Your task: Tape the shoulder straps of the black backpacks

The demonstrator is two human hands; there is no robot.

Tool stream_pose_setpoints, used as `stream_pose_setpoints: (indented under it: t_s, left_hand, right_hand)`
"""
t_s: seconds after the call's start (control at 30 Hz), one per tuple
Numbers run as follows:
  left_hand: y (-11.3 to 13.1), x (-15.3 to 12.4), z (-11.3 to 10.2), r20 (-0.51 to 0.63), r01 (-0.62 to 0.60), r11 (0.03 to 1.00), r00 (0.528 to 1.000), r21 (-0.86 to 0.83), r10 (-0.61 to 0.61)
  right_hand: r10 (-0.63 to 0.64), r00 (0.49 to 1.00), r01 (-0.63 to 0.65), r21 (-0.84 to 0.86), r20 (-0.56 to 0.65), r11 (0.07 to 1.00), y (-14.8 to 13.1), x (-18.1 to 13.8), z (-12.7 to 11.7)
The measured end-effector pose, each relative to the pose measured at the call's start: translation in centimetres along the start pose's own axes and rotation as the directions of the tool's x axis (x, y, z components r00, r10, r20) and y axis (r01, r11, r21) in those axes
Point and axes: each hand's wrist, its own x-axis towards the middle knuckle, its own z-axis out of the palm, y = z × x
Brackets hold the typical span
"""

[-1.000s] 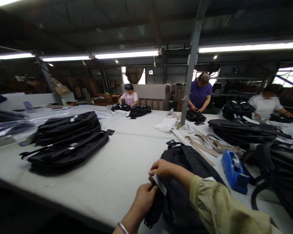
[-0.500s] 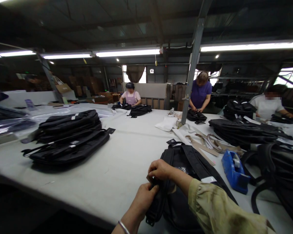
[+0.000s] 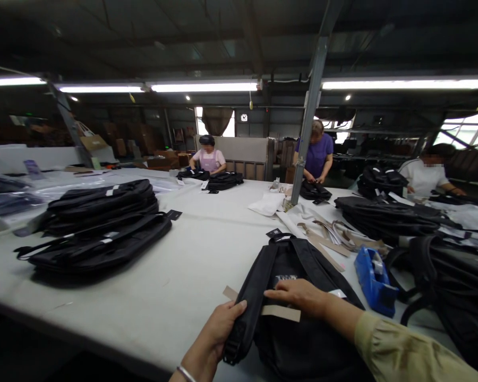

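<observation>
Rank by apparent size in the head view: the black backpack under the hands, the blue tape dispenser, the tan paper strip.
1. black backpack, by far.
2. blue tape dispenser.
3. tan paper strip: about as long as the dispenser but much thinner, and partly covered.

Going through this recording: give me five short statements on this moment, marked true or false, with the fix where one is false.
1. The left hand grips a shoulder strap of the black backpack. True.
2. The right hand holds the blue tape dispenser. False: it rests on the backpack at a tan strip; the dispenser sits apart on the table.
3. The tan strip shows on both sides of the strap. True.
4. This backpack is the only bag on the table. False: a pile of black bags lies to the left.
5. Nobody else is in view. False: a person in a purple top stands at the far end.
</observation>
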Motion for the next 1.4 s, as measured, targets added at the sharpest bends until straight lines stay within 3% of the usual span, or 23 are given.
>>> stream_pose_setpoints:
  t_s: [0.1, 0.2, 0.3, 0.43, 0.57, 0.8, 0.87, 0.93, 1.0, 1.07, 1.13, 1.17, 1.27, 1.4]
  left_hand:
    - [-0.4, 0.3, -0.2, 0.007, 0.004, 1.000, 1.000, 0.030, -0.004]
    - [-0.9, 0.5, -0.2, -0.016, -0.058, 0.983, 0.998, 0.175, 0.062]
    - [-0.9, 0.2, 0.1, -0.033, -0.131, 0.929, 0.988, 0.347, 0.152]
    - [-0.1, -0.3, 0.7, 0.045, -0.234, 0.849, 0.969, 0.473, 0.242]
    - [0.4, -0.3, 1.0, 0.106, -0.292, 0.813, 0.955, 0.503, 0.277]
    - [-0.3, 0.3, 1.0, -0.021, -0.273, 0.742, 0.933, 0.612, 0.360]
    - [-0.3, 0.2, 1.1, -0.036, -0.269, 0.723, 0.926, 0.636, 0.376]
    - [-0.2, 0.1, 1.4, -0.054, -0.253, 0.706, 0.923, 0.661, 0.380]
    - [0.0, 0.1, 1.6, -0.068, -0.237, 0.698, 0.923, 0.675, 0.379]
    - [0.1, 0.1, 1.7, -0.072, -0.227, 0.690, 0.924, 0.687, 0.377]
    - [0.2, 0.1, 1.8, -0.071, -0.223, 0.676, 0.923, 0.703, 0.378]
    - [0.1, 0.2, 1.8, -0.070, -0.221, 0.669, 0.923, 0.710, 0.378]
    - [-0.2, 0.2, 1.6, -0.078, -0.212, 0.663, 0.922, 0.718, 0.379]
    - [-0.7, 0.2, 1.3, -0.077, -0.241, 0.662, 0.908, 0.710, 0.413]
  right_hand:
    - [0.003, 0.985, 0.043, 0.267, -0.170, 0.963, -2.1, 0.4, 1.0]
    - [0.241, 0.931, -0.068, 0.516, -0.276, 0.854, -3.2, 3.4, 1.1]
    - [0.402, 0.899, -0.244, 0.561, -0.177, 0.791, -3.3, 7.0, 0.3]
    - [0.400, 0.914, -0.309, 0.528, -0.065, 0.791, -3.4, 10.1, -0.6]
    - [0.391, 0.920, -0.309, 0.552, -0.032, 0.774, -4.0, 11.1, -0.4]
    - [0.457, 0.890, -0.369, 0.611, 0.014, 0.700, -4.5, 11.4, 0.5]
    - [0.467, 0.883, -0.407, 0.575, 0.048, 0.710, -4.7, 11.3, 0.3]
    - [0.439, 0.898, -0.402, 0.483, 0.040, 0.778, -4.9, 11.2, -0.4]
    - [0.301, 0.953, -0.272, 0.325, -0.040, 0.906, -5.3, 11.3, -1.3]
    - [0.041, 0.995, -0.032, 0.099, -0.093, 0.995, -5.8, 11.7, -2.4]
    - [-0.174, 0.985, 0.172, -0.137, 0.001, 0.975, -6.6, 12.2, -3.2]
    - [-0.212, 0.974, 0.225, -0.230, 0.079, 0.947, -6.9, 12.4, -3.5]
    - [-0.178, 0.957, 0.256, -0.375, 0.229, 0.891, -7.6, 12.4, -3.6]
    - [-0.222, 0.963, 0.265, -0.389, 0.153, 0.882, -6.5, 11.3, -2.1]
